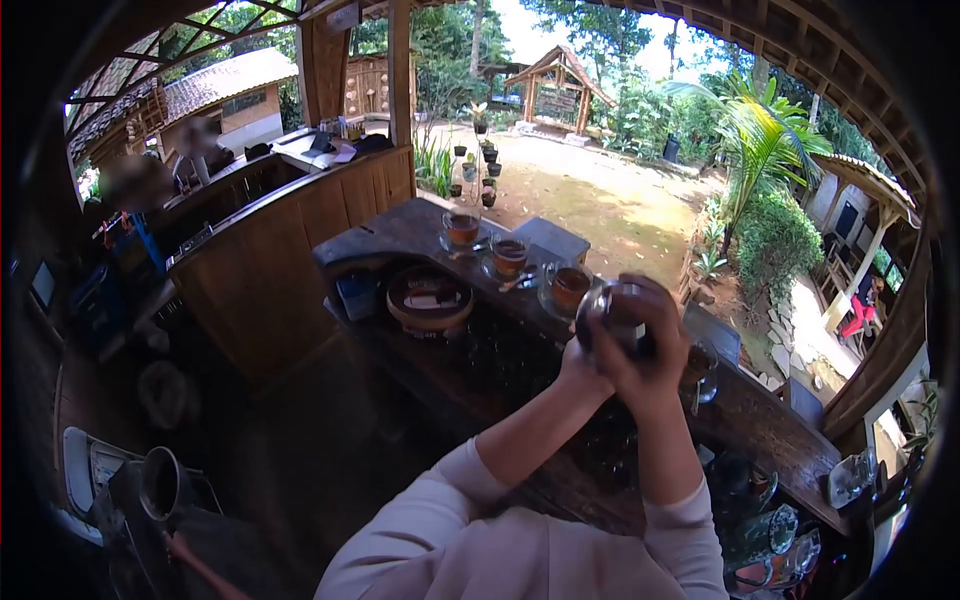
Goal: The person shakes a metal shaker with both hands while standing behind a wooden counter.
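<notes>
Both my hands are raised together over the counter, around a shiny, rounded container (pixel 597 302) whose exact kind I cannot make out. My right hand (pixel 655 325) curls over it with bent fingers. Lower and partly behind, my left hand (pixel 582 362) supports it from the near side; most of its fingers are hidden. Just beyond the hands stands a glass cup of brown drink (pixel 571 287) on a saucer. Two similar ones, a middle cup (pixel 509 258) and a far cup (pixel 462 229), line the counter's edge with spoons beside them. Another cup (pixel 698 366) is partly covered by my right hand.
A round container (pixel 430 300) sits on the dark wooden counter (pixel 400 232), left of the cups. Several glasses (pixel 768 532) stand at the lower right, below a glass mug (pixel 850 480). A wooden bar (pixel 290 240) and blurred people are at left. A metal pot (pixel 163 483) is lower left.
</notes>
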`<state>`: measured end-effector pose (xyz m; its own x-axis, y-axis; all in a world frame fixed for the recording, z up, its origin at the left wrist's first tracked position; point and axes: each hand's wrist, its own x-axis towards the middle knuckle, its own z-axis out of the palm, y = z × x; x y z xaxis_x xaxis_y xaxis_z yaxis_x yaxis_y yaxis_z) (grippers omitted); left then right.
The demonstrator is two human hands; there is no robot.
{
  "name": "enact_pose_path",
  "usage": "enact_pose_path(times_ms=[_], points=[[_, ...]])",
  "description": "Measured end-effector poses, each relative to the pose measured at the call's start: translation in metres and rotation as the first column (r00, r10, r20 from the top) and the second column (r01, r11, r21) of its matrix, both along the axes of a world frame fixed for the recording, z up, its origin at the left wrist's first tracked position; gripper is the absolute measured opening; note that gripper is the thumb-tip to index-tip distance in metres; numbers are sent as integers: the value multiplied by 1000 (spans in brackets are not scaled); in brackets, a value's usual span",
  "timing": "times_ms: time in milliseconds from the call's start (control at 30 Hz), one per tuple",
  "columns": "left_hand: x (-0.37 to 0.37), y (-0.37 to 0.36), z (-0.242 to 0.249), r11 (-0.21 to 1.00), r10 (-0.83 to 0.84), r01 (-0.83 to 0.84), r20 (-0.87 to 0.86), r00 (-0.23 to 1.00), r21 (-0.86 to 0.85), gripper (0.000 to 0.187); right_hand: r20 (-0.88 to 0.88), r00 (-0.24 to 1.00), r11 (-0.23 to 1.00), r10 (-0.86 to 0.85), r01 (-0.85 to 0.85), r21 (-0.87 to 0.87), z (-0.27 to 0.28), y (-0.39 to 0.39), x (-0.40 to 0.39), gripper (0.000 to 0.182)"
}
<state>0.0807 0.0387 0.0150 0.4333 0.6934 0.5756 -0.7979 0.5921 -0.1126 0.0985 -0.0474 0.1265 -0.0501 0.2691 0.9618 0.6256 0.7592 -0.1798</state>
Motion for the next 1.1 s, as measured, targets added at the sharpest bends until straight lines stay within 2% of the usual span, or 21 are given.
enact_pose_path(times_ms=[67, 133, 167, 267, 300, 367, 400, 467, 533, 567, 600, 667, 700, 733, 767, 800, 833, 867, 967, 1067, 1100], points=[[-19, -2, -1, 998, -64, 64, -8, 998, -1, 51, 367, 924, 989, -104, 56, 140, 9, -37, -20, 34], [-31, 2, 6, 991, -133, 132, -14, 991, -32, 51, 555, 832, 838, -17, -291, 462, 3, -40, -42, 29], [-51, -3, 2, 985, -165, 164, -16, 986, -45, 51, 556, 831, 840, -14, -292, 457, -1, -32, -41, 29], [-46, 15, 32, 963, -257, 253, -30, 966, -87, 51, 341, 939, 990, -37, -11, 138, -23, 12, -36, 32], [-53, 16, 37, 955, -285, 281, -32, 958, -96, 51, 342, 939, 990, -34, -15, 137, -25, 18, -39, 32], [-55, 7, 36, 937, -341, 335, -46, 939, -101, 51, -126, 992, 984, -13, -10, -179, -23, 31, -49, 29], [-65, 4, 36, 927, -368, 361, -51, 929, -101, 51, -126, 992, 985, -8, -14, -170, -15, 20, -58, 29], [-92, -5, 30, 904, -418, 410, -45, 907, -122, 51, 378, 925, 984, -24, -44, 171, -7, -22, -74, 28], [-109, -1, 41, 877, -469, 459, -42, 882, -142, 51, 431, 902, 946, 20, -157, 285, -15, -20, -79, 28], [-97, 23, -10, 877, -468, 458, -45, 882, -145, 51, 480, 876, 883, 47, -262, 390, -20, -18, -81, 29], [-95, 46, -60, 939, -335, 335, 10, 942, -76, 50, 499, 866, 952, 8, -160, 261, -16, -7, -72, 30], [-43, 108, -133, 997, -62, 55, 154, 986, 47, 47, 85, 987, 987, 136, -127, -97, -36, 45, -71, 28], [-93, 59, -43, 980, -69, 60, -38, 997, -189, 43, 85, 987, 988, 135, -127, -91, -33, 41, -73, 28], [-95, 62, -46, 983, -67, 59, -39, 997, -176, 43, -28, 994, 991, 110, -112, -77, -25, 37, -78, 27], [-96, 66, -54, 847, -430, 504, 337, 838, -172, 43, -141, 986, 993, 89, -99, -61, -16, 33, -83, 26], [-96, 68, -61, 556, -633, 831, 644, 430, -9, 44, -139, 986, 993, 93, -102, -59, -8, 17, -89, 26], [-101, 60, -45, 557, -629, 831, 648, 429, -9, 44, 194, 979, 985, 65, -94, 146, -1, -7, -94, 25], [-107, 40, -38, 641, -561, 767, 702, 439, 33, 43, 492, 870, 930, -38, -150, 336, 2, -19, -96, 24], [-70, 10, 19, 844, -355, 528, 840, 410, 99, 42, 521, 852, 919, 54, -246, 307, -15, 7, -90, 24], [-68, -19, 79, 966, -168, 240, 934, 315, 93, 40, 356, 932, 982, 71, -127, 138, -27, 28, -86, 23], [-95, -21, 80, 960, -193, 256, 926, 325, 110, 40, 264, 962, 991, 71, -97, 87, -24, 29, -86, 22]])
